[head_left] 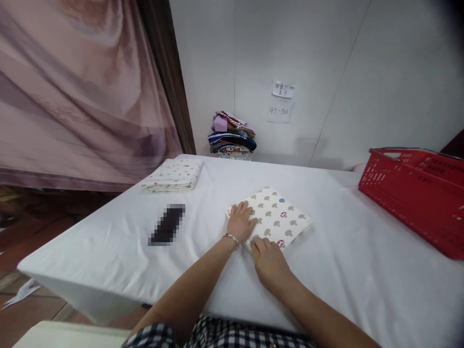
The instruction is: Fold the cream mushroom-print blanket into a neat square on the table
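Observation:
A white folded cloth [270, 224] printed with grey, green, blue and red mushrooms lies at an angle in the middle of the table. My left hand [241, 222], with a bracelet at the wrist, rests flat on its left corner, fingers stretched out. At the near edge of the same cloth, my right hand [271, 266] has its fingers bent over the fabric and close together. The right thumb is hidden. Both hands are near each other, the left one a little farther from me.
A second folded cloth [177, 175] lies at the table's far left. Nearer is a dark pixelated object [167, 225]. A red plastic basket [413, 193] stands at the right. Folded fabrics [232, 137] are stacked beyond the white-covered table [119, 256], by the wall with paper notes [280, 111].

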Demonstrator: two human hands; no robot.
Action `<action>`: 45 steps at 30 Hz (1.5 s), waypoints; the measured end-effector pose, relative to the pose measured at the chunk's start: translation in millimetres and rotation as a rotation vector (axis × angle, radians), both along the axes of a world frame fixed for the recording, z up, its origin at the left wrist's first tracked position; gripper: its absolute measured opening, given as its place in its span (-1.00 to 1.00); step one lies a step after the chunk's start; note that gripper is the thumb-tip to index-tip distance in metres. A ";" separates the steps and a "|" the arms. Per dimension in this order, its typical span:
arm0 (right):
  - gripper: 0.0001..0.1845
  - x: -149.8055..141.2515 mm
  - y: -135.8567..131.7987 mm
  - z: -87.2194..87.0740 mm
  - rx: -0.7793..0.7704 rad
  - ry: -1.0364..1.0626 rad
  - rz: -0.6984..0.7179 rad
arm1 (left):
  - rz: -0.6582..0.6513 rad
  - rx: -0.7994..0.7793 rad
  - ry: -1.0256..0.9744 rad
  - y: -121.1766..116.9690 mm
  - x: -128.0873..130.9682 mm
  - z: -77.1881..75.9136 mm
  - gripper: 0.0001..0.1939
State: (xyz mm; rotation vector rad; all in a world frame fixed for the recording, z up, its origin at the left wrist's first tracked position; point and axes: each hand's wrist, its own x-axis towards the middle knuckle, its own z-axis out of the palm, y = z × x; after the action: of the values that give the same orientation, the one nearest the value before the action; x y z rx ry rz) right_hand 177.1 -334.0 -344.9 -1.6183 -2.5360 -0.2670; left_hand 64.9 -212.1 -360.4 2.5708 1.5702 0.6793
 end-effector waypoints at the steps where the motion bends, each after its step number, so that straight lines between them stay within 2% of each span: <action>1: -0.61 -0.8 -4.9 -2.9 0.022 -0.008 0.004 | -0.003 0.011 -0.004 0.5 -1.1 -2.2 -0.58; 3: -0.59 0.8 -15.5 -4.0 0.041 0.003 0.033 | -0.014 0.028 -0.011 0.3 -2.8 -3.3 -0.59; 5: -0.61 6.3 -24.7 2.8 0.021 0.039 0.089 | -0.030 0.038 -0.017 -0.6 -4.3 -2.1 -0.60; 9: -0.78 21.9 -27.6 32.9 -0.182 0.159 0.226 | -0.051 0.050 -0.025 -1.2 -6.8 -0.2 -0.61; 12: -0.80 33.5 -10.2 54.3 -0.268 0.293 0.274 | -0.060 0.044 -0.024 0.3 -8.4 -1.2 -0.60; 15: -0.71 46.4 23.7 64.0 -0.143 0.413 0.190 | -0.070 0.037 -0.036 1.5 -9.8 -3.1 -0.58; 17: -0.62 56.5 51.3 62.3 -0.059 0.422 0.083 | -0.077 0.036 -0.050 1.3 -10.9 -4.0 -0.56; 19: -0.51 66.9 78.0 54.1 -0.054 0.348 -0.043 | -0.080 0.041 -0.062 0.5 -11.9 -4.7 -0.55; 22: -0.39 80.0 106.4 33.9 -0.206 0.191 -0.273 | -0.088 0.043 -0.075 -1.0 -13.1 -5.4 -0.54; 24: -0.38 85.6 114.9 20.8 -0.290 0.129 -0.343 | -0.087 0.041 -0.088 -1.7 -13.4 -5.8 -0.53; 26: -0.37 88.6 117.0 12.8 -0.307 0.111 -0.347 | -0.089 0.040 -0.099 -2.1 -13.4 -6.2 -0.53; 28: -0.37 89.4 117.1 11.9 -0.311 0.118 -0.339 | -0.090 0.039 -0.103 -2.3 -13.1 -6.3 -0.53; 32: -0.35 84.8 126.8 24.4 -0.340 0.150 -0.338 | -0.092 0.020 -0.094 -2.3 -12.8 -5.5 -0.53; 36: -0.30 73.7 155.3 32.1 -0.264 0.154 -0.290 | -0.101 0.013 -0.077 -1.9 -13.4 -5.2 -0.51; 41: -0.30 65.3 188.6 15.7 -0.287 0.159 -0.293 | -0.112 -0.002 -0.058 -1.6 -14.1 -5.2 -0.48; 45: -0.28 67.6 196.8 -1.2 -0.280 0.164 -0.306 | -0.124 -0.008 -0.052 -1.2 -13.7 -5.1 -0.46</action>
State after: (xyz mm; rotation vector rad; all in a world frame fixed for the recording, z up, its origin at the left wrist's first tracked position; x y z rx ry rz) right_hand 244.7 -137.1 -346.2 -2.0360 -2.2787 0.1982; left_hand 51.1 -213.3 -365.5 2.5958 1.3818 0.7195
